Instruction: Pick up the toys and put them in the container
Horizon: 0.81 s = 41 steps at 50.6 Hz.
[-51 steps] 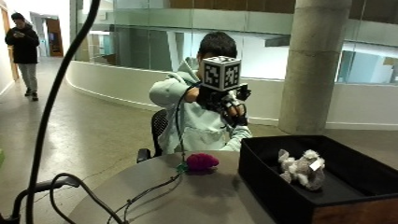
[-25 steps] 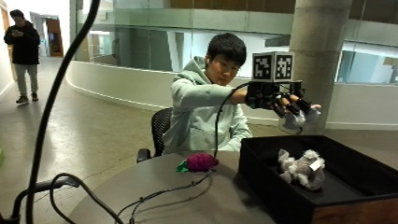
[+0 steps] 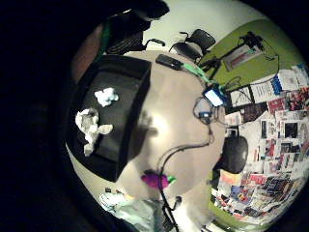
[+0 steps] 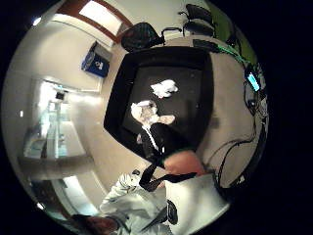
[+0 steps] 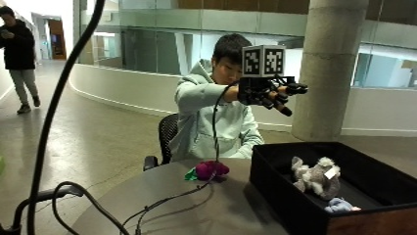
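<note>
Hand (image 5: pixel 270 95) is raised high at head level, above the gap between the purple toy and the box. Fingers splayed outward, nothing between them.

Box (image 5: pixel 277 196): black, rectangular, straight walls, matte inside, on the round worktop (image 5: pixel 189 205). 2 toys already in it. A grey plush animal (image 5: pixel 314 177), shaggy with limbs sprawled, lies near mid-floor. A small pale toy (image 5: pixel 338 205), soft-looking, lies just beside it toward the near wall. Both show from the palm views too, well below the hand.

Remaining toy: purple plush (image 5: pixel 212 169), rounded and fuzzy, with a green bit at 1 side. It sits on the worktop near the edge by the person's chest, apart from the box wall. A black cable (image 5: pixel 176 196) runs across the worktop and passes right at it; whether they touch I cannot tell.

Key relation: the purple toy lies well below the hand and off to the side away from the box, closer to the person's body. Judged next move: down and back toward the body. The lump looks roughly round, no strong long axis, so approach angle should matter little. Soft pile should compress under a grasp. Risk: snagging the cable along with it.
</note>
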{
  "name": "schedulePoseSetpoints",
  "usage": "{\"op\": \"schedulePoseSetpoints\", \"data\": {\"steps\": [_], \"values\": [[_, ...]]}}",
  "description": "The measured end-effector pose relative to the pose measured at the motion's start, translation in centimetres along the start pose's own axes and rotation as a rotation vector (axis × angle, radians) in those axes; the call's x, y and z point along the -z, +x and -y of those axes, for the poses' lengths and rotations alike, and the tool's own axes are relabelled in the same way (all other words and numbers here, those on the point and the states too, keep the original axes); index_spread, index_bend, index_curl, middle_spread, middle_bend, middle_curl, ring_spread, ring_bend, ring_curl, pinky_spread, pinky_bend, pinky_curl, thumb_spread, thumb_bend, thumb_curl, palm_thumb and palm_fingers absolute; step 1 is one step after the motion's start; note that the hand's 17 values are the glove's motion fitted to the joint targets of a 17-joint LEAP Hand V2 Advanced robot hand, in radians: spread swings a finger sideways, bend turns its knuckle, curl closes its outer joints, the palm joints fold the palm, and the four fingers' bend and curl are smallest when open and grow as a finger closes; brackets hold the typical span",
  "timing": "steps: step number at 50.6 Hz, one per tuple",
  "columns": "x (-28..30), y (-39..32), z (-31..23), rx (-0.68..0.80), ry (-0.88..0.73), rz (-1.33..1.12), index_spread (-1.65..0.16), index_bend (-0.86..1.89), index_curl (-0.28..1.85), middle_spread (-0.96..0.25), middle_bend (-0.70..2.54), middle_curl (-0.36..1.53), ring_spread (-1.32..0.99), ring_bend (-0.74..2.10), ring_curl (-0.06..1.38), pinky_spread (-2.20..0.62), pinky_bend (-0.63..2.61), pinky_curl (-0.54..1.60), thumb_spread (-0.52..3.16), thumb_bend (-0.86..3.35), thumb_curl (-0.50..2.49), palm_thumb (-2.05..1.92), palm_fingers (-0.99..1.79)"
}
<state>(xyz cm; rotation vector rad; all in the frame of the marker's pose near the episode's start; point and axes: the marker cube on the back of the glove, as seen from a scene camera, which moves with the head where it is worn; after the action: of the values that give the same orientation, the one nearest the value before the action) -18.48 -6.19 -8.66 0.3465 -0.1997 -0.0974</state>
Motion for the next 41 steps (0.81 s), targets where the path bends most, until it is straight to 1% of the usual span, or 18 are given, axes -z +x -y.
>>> {"op": "schedulePoseSetpoints", "data": {"steps": [3, 9, 16, 19, 25, 30, 33, 37, 41], "values": [[0.6, 0.8, -1.7, 0.03, -0.01, -0.005, -0.21, 0.05, 0.25, 0.02, 0.07, 0.21, -0.03, 0.22, 0.26, 0.0, 0.89, 0.39, 1.25, -0.03, 0.37, 0.11, -0.37], [0.6, 3.5, -4.5, 0.037, -0.036, -0.004, -0.21, 0.05, 0.22, 0.03, 0.09, 0.19, -0.02, 0.19, 0.27, 0.01, 0.86, 0.38, 1.24, -0.02, 0.35, 0.1, -0.36], [-1.0, 6.9, -9.5, 0.025, -0.165, 0.105, -0.21, 0.05, 0.19, 0.03, 0.1, 0.19, -0.01, 0.19, 0.28, 0.01, 0.84, 0.37, 1.24, -0.02, 0.34, 0.09, -0.34], [-2.5, 8.1, -11.2, 0.057, -0.169, 0.101, -0.21, 0.04, 0.17, 0.03, 0.11, 0.18, -0.01, 0.19, 0.28, 0.01, 0.84, 0.37, 1.25, -0.02, 0.34, 0.08, -0.33], [-6.4, 9.5, -14.0, 0.142, -0.151, 0.022, -0.2, 0.03, 0.15, 0.03, 0.13, 0.19, 0.0, 0.2, 0.3, 0.01, 0.83, 0.37, 1.25, -0.02, 0.33, 0.07, -0.3], [-11.1, 9.7, -16.8, 0.173, -0.199, 0.047, -0.2, 0.05, 0.14, 0.03, 0.12, 0.19, 0.0, 0.21, 0.31, 0.01, 0.82, 0.36, 1.25, -0.02, 0.32, 0.05, -0.27], [-14.3, 9.6, -18.5, 0.166, -0.236, 0.066, -0.2, 0.05, 0.14, 0.04, 0.13, 0.2, 0.0, 0.21, 0.31, 0.01, 0.82, 0.36, 1.25, -0.02, 0.32, 0.03, -0.26], [-18.4, 8.7, -21.6, 0.11, -0.277, 0.065, -0.21, 0.05, 0.13, 0.03, 0.13, 0.2, 0.0, 0.24, 0.32, 0.01, 0.86, 0.37, 1.27, -0.02, 0.31, 0.02, -0.2], [-21.3, 8.6, -22.9, 0.085, -0.305, 0.049, -0.22, 0.06, 0.12, 0.02, 0.14, 0.2, -0.01, 0.28, 0.34, 0.0, 0.9, 0.38, 1.29, -0.01, 0.31, 0.01, -0.17]]}}
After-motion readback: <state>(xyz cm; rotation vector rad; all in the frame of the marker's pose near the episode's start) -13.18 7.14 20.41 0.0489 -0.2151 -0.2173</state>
